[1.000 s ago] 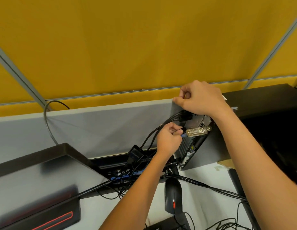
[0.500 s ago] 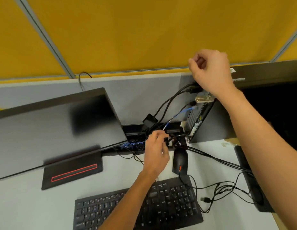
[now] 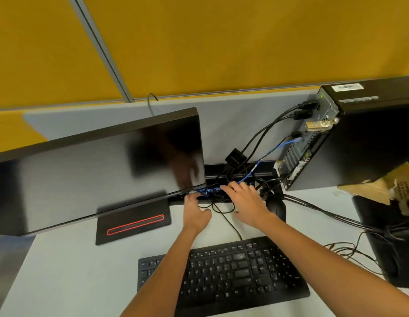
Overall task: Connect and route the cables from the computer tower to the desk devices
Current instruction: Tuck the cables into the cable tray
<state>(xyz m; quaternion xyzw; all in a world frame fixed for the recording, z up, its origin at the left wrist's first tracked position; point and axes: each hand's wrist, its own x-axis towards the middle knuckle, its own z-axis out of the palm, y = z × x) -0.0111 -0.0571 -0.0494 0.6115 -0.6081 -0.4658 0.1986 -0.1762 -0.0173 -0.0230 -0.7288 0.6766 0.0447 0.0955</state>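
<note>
The black computer tower (image 3: pixel 370 133) stands at the right with its rear panel (image 3: pixel 313 133) facing left. Black cables (image 3: pixel 265 133) and a blue cable (image 3: pixel 276 148) are plugged into that panel. They drop into a tangle (image 3: pixel 216 191) in the black cable tray (image 3: pixel 221 170) behind the desk. My left hand (image 3: pixel 195 212) reaches to the tangle under the monitor's lower right corner; its fingertips are blurred and lost among the cables. My right hand (image 3: pixel 247 202) lies on the tangle with fingers stretched and spread. A black adapter box (image 3: pixel 235 157) hangs on the cables above.
A dark monitor (image 3: pixel 96 168) on a red-striped base (image 3: pixel 135 223) fills the left. A black keyboard (image 3: pixel 221 271) lies near me, and a black mouse (image 3: pixel 276 208) is half hidden behind my right hand. Loose cables (image 3: pixel 347 248), torn cardboard (image 3: pixel 381 188) and yellow partition panels (image 3: pixel 221 42) surround them.
My view has tilted down to the desk. My right hand has dropped from the tower's top rear to the cable tangle, and my left hand has shifted left along it toward the monitor.
</note>
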